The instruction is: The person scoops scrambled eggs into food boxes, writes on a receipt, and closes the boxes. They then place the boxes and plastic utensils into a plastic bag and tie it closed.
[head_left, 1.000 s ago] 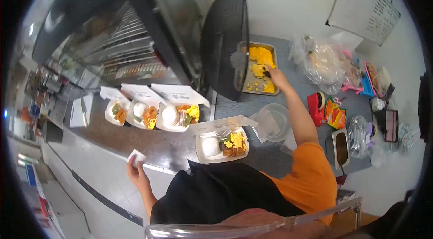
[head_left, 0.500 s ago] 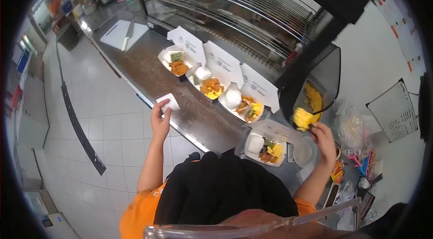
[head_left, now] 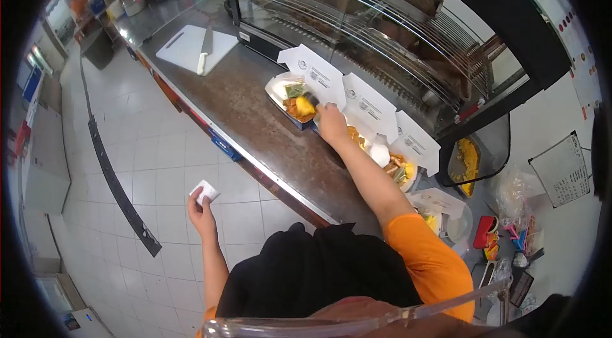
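Observation:
My right hand (head_left: 331, 124) is closed round a dark serving spoon (head_left: 311, 98), most of whose handle is hidden in the grip. At its tip, yellow scrambled egg (head_left: 305, 106) is over the fried orange-brown food in the farthest-left meal box (head_left: 278, 101). That box also holds rice and a green item. My left hand (head_left: 201, 208), held out over the floor beside the counter, pinches a small white paper slip (head_left: 204, 191). My right forearm partly covers the second box, whose open lid (head_left: 370, 104) still shows.
A third box (head_left: 411, 178) and a fourth box (head_left: 440, 201) stand farther right. Behind the row is a glass display warmer (head_left: 382, 25). A black-rimmed container of egg (head_left: 467, 162) sits at the right. A knife (head_left: 204, 51) lies on a white cutting board (head_left: 182, 51).
My right hand has carried egg on the spoon from the container at the right across to the farthest-left box. My left hand, with the paper slip, has moved lower, away from the counter.

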Available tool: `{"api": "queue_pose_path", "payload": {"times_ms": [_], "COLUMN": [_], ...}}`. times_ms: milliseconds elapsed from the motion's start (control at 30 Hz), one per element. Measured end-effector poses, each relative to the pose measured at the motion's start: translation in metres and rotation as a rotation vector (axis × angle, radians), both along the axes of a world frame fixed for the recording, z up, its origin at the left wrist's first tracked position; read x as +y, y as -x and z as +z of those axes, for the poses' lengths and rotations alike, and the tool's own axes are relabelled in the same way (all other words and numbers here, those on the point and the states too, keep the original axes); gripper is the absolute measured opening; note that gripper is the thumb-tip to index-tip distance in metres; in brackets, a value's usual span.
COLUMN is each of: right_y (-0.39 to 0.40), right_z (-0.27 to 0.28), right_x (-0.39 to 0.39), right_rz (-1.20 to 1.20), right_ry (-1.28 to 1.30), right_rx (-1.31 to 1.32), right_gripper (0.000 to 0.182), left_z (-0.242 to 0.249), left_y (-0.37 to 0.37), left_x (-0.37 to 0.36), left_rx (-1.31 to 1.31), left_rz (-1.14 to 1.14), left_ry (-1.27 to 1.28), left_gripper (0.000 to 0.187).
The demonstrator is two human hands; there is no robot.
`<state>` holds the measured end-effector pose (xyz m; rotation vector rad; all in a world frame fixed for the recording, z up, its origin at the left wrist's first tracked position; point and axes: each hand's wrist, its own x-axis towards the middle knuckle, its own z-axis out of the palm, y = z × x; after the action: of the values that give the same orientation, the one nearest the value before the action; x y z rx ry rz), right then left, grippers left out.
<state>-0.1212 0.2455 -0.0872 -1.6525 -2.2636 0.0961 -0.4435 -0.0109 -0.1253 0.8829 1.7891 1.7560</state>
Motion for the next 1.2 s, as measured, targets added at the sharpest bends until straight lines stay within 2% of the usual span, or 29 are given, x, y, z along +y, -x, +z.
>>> {"api": "queue_pose_path", "payload": {"times_ms": [33, 100, 133, 200, 233, 300, 333, 400, 433, 467, 533, 600, 667, 733, 800, 867, 933, 967, 1000, 1067, 1133, 1200], "right_y": [0.005, 0.011, 0.011, 0.007, 0.0, -0.019, -0.03, -0.057, -0.075, -0.097, -0.132, -0.167, -0.206, -0.253, -0.292, -0.374, -0.458, -0.501, -0.517, -0.532, -0.546, -0.562], "right_z": [-0.011, -0.035, -0.043, -0.051, -0.048, -0.034, -0.017, 0.019, 0.023, 0.031, 0.077, 0.114, 0.132, 0.138, 0.145, 0.104, 0.046, 0.006, -0.002, 0.0, 0.009, 0.029], "right_x": [0.004, 0.006, 0.004, -0.003, -0.004, -0.007, -0.022, -0.061, -0.078, -0.098, -0.152, -0.204, -0.246, -0.274, -0.286, -0.276, -0.244, -0.22, -0.21, -0.195, -0.178, -0.156], "right_rz": [-0.01, 0.046, 0.026, -0.107, -0.134, -0.367, -0.395, -0.242, -0.181, -0.2, -0.16, -0.344, -0.462, -0.501, -0.6, -0.847, -1.099, -1.115, -1.124, -1.076, -1.184, -0.943], "right_ry": [-0.003, -0.159, -0.153, -0.158, -0.155, 0.735, 0.715, 0.894, 0.937, 0.89, 0.851, 0.446, -0.054, -0.464, -0.686, -0.67, -0.525, -0.485, -0.439, -0.265, -0.347, -0.429], "right_rx": [0.009, -0.252, -0.247, 0.096, 0.091, 1.265, 1.272, 1.785, 1.87, 1.884, 1.732, 1.454, 1.482, 1.418, 1.436, 1.338, 1.094, 0.928, 0.763, 0.941, 0.48, 0.811], "right_gripper": [0.028, 0.025, 0.025, 0.019, 0.019, 0.022, 0.022, 0.025, 0.026, 0.026, 0.024, 0.024, 0.022, 0.019, 0.018, 0.026, 0.025, 0.028, 0.03, 0.034, 0.045, 0.062], "left_z": [0.002, -0.007, -0.012, -0.016, -0.016, -0.017, -0.018, -0.019, -0.02, -0.02, -0.022, -0.019, -0.013, -0.016, -0.008, 0.005, 0.017, 0.026, 0.03, 0.035, 0.038, 0.034], "left_y": [0.005, 0.017, 0.021, 0.025, 0.023, 0.019, 0.016, 0.008, 0.003, -0.003, -0.015, -0.029, -0.044, -0.056, -0.075, -0.095, -0.117, -0.131, -0.142, -0.165, -0.192, -0.22], "left_x": [-0.002, -0.003, -0.003, 0.003, 0.007, 0.014, 0.019, 0.032, 0.036, 0.04, 0.047, 0.055, 0.061, 0.072, 0.08, 0.084, 0.081, 0.076, 0.071, 0.056, 0.034, 0.011], "left_rx": [-0.04, -0.052, -0.074, -0.066, -0.082, -0.104, -0.108, -0.117, -0.106, -0.096, -0.096, -0.089, -0.003, -0.008, 0.005, 0.01, -0.031, 0.0, 0.006, 0.023, 0.032, 0.057], "left_rz": [0.004, 0.006, 0.019, -0.02, -0.029, -0.07, -0.091, -0.151, -0.162, -0.175, -0.24, -0.303, -0.339, -0.404, -0.412, -0.44, -0.46, -0.46, -0.463, -0.443, -0.422, -0.36], "left_ry": [0.017, 0.018, 0.023, 0.017, 0.032, 0.054, 0.046, 0.031, 0.023, 0.015, 0.027, 0.041, 0.121, 0.064, -0.045, -0.029, -0.057, -0.079, -0.085, -0.11, -0.121, -0.135], "left_gripper": [0.027, 0.027, 0.027, 0.028, 0.028, 0.028, 0.028, 0.029, 0.029, 0.029, 0.029, 0.029, 0.03, 0.03, 0.03, 0.031, 0.031, 0.031, 0.031, 0.031, 0.031, 0.031]}}
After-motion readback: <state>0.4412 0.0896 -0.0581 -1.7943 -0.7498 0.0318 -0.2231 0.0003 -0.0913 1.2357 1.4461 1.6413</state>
